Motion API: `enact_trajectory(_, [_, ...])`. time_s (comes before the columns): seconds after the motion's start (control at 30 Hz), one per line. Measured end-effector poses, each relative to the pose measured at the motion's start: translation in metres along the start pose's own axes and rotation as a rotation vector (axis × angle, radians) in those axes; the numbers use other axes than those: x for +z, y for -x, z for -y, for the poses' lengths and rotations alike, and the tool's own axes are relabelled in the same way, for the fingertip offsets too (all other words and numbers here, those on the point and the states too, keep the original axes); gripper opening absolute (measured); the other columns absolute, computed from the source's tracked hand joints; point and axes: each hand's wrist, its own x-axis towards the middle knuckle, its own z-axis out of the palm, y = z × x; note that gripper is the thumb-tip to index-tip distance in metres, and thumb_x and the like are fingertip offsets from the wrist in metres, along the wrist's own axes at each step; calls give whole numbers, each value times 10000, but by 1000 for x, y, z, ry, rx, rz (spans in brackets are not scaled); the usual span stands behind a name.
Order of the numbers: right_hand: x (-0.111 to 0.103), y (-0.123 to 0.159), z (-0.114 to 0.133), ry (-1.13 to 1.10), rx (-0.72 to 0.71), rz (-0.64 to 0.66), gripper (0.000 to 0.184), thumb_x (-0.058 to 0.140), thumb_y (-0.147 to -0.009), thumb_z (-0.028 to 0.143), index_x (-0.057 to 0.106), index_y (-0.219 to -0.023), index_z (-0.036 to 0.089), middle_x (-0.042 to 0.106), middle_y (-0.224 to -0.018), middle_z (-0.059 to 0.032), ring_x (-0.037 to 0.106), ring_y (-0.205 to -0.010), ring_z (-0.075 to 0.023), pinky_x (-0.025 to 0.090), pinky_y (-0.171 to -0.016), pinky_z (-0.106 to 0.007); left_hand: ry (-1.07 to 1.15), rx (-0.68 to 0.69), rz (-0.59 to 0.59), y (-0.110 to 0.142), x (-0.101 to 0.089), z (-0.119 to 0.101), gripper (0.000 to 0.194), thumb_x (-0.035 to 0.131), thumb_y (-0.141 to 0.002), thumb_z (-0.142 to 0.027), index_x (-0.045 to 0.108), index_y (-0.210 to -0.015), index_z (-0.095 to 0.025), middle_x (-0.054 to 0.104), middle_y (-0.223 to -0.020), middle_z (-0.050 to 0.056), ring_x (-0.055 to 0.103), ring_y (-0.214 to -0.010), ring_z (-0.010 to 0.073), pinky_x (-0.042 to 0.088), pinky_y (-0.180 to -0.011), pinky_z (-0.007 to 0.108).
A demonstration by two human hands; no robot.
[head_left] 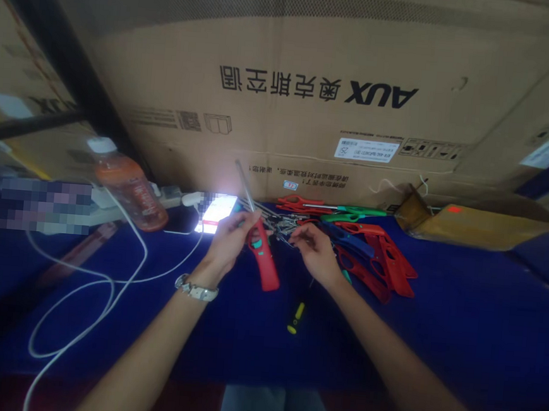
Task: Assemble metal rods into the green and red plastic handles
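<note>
My left hand (228, 237) is closed around the upper part of a red long-necked lighter (268, 271), whose metal tube points up and away; a green piece shows in its handle. My right hand (317, 252) is pinched at the near edge of a pile of small metal parts (282, 224); whatever is between its fingertips is too small to make out. To the right of that hand lie red plastic lighter handles (389, 259) and a blue one (355, 240). Behind them is a green lighter handle (364, 212). A yellow and black screwdriver (296, 318) rests nearer to me.
A big cardboard box (288, 35) stands behind the blue tabletop (225, 347). At left are a drink bottle (128, 184), a white cable (107, 281) in loops and a brightly lit phone-like screen (220, 209). An opened brown carton piece (472, 224) sits at right.
</note>
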Motion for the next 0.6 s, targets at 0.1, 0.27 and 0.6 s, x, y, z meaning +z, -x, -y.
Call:
enact_trajectory(0.1, [-15, -2, 4, 138, -13, 12, 104, 567, -764, 283, 612, -810, 202, 655, -747, -24, 611, -696, -184, 464, -657, -317, -106, -17, 14, 4, -4, 5, 520, 854, -579, -597, 660, -730, -138, 643, -624, 8, 657, -515, 160, 470, -496, 250])
enact_trajectory(0.27, [-45, 18, 11, 316, -49, -16, 106, 569, -784, 255, 640, -833, 194, 658, -740, -18, 596, -649, -166, 461, -631, -299, -176, -41, 88, 8, 6, 14, 496, 841, -594, -603, 676, -693, -146, 657, -637, 18, 643, -506, 147, 466, -492, 241])
enact_trajectory(0.6, [30, 16, 27, 662, -200, 350, 72, 648, -845, 210, 719, -856, 202, 700, -828, -42, 644, -751, -183, 478, -717, -307, -299, -17, -162, 32, -56, -3, 504, 822, -611, -620, 740, -739, -139, 652, -534, 43, 554, -438, 127, 325, -390, 210])
